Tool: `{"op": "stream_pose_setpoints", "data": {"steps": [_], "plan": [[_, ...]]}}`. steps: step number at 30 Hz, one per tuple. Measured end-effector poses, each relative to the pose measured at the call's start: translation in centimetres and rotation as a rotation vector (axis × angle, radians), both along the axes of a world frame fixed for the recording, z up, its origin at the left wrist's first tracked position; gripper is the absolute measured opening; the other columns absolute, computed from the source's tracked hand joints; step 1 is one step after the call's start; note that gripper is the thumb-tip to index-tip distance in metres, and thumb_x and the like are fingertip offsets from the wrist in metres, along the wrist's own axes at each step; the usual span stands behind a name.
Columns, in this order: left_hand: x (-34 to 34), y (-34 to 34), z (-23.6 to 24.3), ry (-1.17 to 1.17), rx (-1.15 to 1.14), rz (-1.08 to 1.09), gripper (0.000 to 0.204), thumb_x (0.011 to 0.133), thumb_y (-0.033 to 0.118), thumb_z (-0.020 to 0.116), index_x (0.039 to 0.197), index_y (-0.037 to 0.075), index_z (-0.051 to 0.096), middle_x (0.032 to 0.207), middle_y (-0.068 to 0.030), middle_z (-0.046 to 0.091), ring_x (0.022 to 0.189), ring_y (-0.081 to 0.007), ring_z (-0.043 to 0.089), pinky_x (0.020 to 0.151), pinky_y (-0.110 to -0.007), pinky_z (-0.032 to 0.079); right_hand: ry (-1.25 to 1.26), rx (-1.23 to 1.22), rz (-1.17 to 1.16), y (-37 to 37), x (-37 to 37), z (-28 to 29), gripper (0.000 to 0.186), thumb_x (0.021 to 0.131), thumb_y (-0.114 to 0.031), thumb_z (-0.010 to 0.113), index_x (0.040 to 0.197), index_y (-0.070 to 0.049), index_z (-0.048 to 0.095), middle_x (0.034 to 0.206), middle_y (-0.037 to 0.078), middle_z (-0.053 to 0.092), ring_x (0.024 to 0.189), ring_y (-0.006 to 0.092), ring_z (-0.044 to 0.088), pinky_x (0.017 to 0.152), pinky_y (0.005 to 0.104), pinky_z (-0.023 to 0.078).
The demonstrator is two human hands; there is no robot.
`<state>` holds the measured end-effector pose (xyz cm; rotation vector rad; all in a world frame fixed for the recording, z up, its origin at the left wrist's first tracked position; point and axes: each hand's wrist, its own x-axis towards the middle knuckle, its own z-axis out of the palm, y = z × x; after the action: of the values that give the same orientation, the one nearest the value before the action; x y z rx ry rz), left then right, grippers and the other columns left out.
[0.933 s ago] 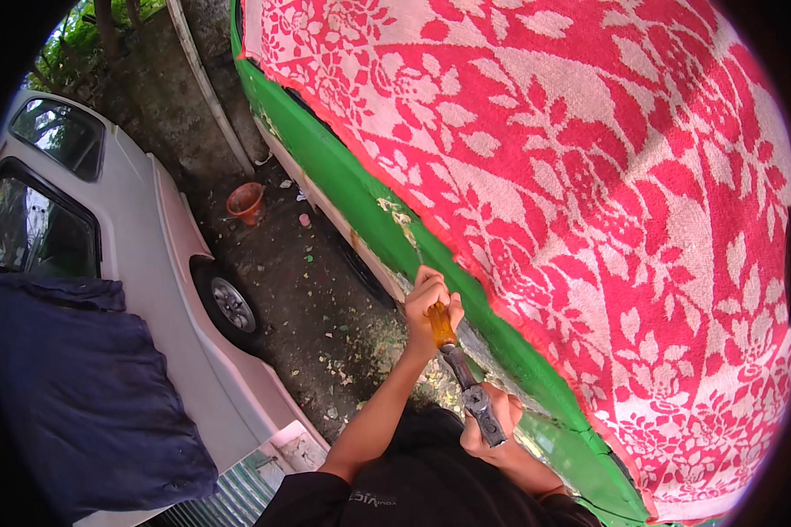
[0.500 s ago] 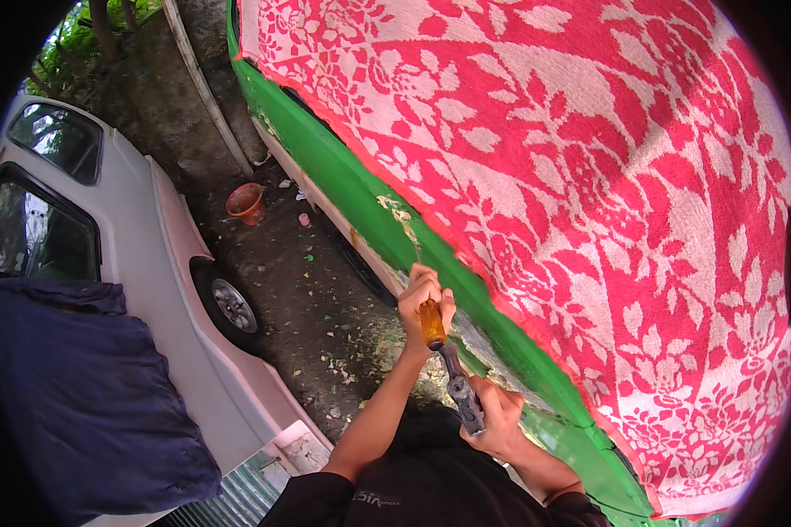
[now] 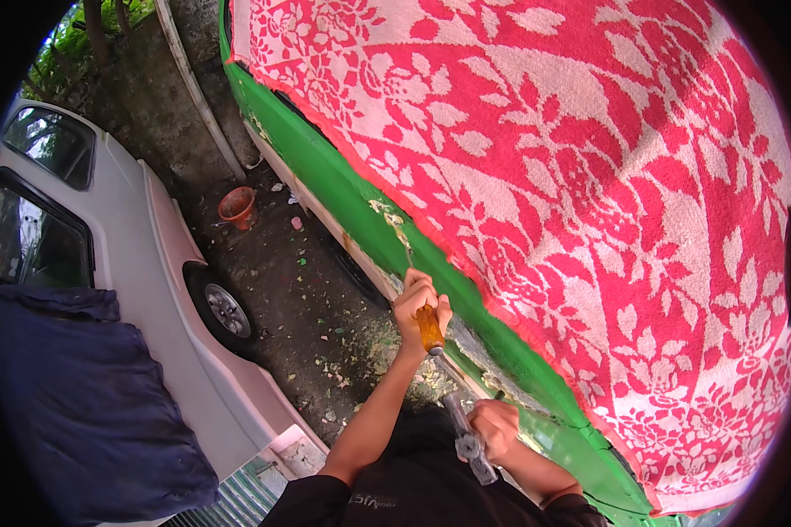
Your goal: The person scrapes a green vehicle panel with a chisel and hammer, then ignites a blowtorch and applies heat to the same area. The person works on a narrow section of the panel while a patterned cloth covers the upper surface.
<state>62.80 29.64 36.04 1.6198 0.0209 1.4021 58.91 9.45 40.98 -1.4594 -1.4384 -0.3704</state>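
Note:
My left hand (image 3: 411, 312) grips the amber handle (image 3: 430, 330) of a screwdriver or chisel, its thin blade reaching toward a flaking pale patch (image 3: 390, 217) on the green vehicle body (image 3: 343, 180); the exact contact at the tip is unclear. My right hand (image 3: 494, 432) is closed on a metal hammer, whose slightly smeared head (image 3: 468, 445) is below and apart from the butt of the amber handle. A red and white floral cloth (image 3: 545, 220) covers much of the green vehicle, right of my hands.
A pale car (image 3: 141, 255) with a dark blue cloth (image 3: 79, 386) stands on the left. Between the vehicles lie dark ground (image 3: 299, 290) with paint flakes and an orange bucket (image 3: 237, 212). A pole (image 3: 202, 97) leans by the back wall; corrugated sheeting (image 3: 237, 499) is at lower left.
My right hand has drawn the hammer down, away from the handle's butt, which it met earlier. My left hand still holds the tool at nearly the same spot. The view has shifted slightly.

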Motion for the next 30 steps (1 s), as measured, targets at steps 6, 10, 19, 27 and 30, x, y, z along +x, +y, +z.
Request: {"op": "stream_pose_setpoints", "data": {"steps": [6, 10, 19, 27, 30], "plan": [[0.2, 1.5, -1.6, -0.031, 0.022, 0.041, 0.034, 0.077, -0.004, 0.064, 0.068, 0.005, 0.032, 0.065, -0.0068, 0.036, 0.073, -0.0269, 0.042, 0.061, -0.039, 0.037, 0.119, -0.152, -0.17, 0.4, -0.1, -0.4, 0.027, 0.075, 0.001, 0.063, 0.101, 0.003, 0.058, 0.069, 0.013, 0.061, 0.045, 0.0283, 0.055, 0.042, 0.0374, 0.043], [-0.5, -0.3, -0.5, -0.042, 0.095, 0.023, 0.033, 0.076, -0.005, 0.062, 0.066, 0.005, 0.033, 0.064, -0.0061, 0.04, 0.073, -0.0267, 0.043, 0.06, -0.038, 0.037, 0.104, -0.101, -0.185, 0.5, -0.5, -0.6, 0.033, 0.066, 0.004, 0.06, 0.099, 0.004, 0.058, 0.069, 0.014, 0.062, 0.046, 0.0277, 0.056, 0.043, 0.0362, 0.044], [-0.4, -0.1, 0.4, -0.029, 0.03, 0.015, 0.031, 0.069, -0.009, 0.059, 0.065, 0.004, 0.032, 0.064, -0.0066, 0.034, 0.07, -0.0266, 0.041, 0.059, -0.039, 0.035, 0.161, -0.119, -0.139, 0.4, -1.0, 0.1, 0.036, 0.066, 0.005, 0.06, 0.101, 0.005, 0.058, 0.068, 0.012, 0.06, 0.045, 0.0255, 0.055, 0.043, 0.0348, 0.043], [-0.7, 0.1, 0.9, -0.062, -0.036, 0.003, 0.031, 0.076, -0.006, 0.06, 0.066, 0.004, 0.033, 0.064, -0.0064, 0.034, 0.07, -0.026, 0.039, 0.061, -0.038, 0.036, 0.16, -0.182, -0.019, 0.3, -1.3, 3.3, 0.021, 0.086, -0.008, 0.066, 0.103, 0.004, 0.062, 0.066, 0.009, 0.055, 0.047, 0.0228, 0.056, 0.042, 0.036, 0.042], [-0.3, 0.1, 0.7, -0.07, 0.014, 0.008, 0.031, 0.077, -0.006, 0.06, 0.066, 0.004, 0.033, 0.064, -0.0063, 0.033, 0.07, -0.0254, 0.039, 0.06, -0.037, 0.036, 0.152, -0.179, -0.025, 0.8, -1.3, 3.4, 0.022, 0.086, -0.01, 0.067, 0.103, 0.003, 0.062, 0.066, 0.009, 0.054, 0.046, 0.0229, 0.055, 0.042, 0.0364, 0.042]]}}
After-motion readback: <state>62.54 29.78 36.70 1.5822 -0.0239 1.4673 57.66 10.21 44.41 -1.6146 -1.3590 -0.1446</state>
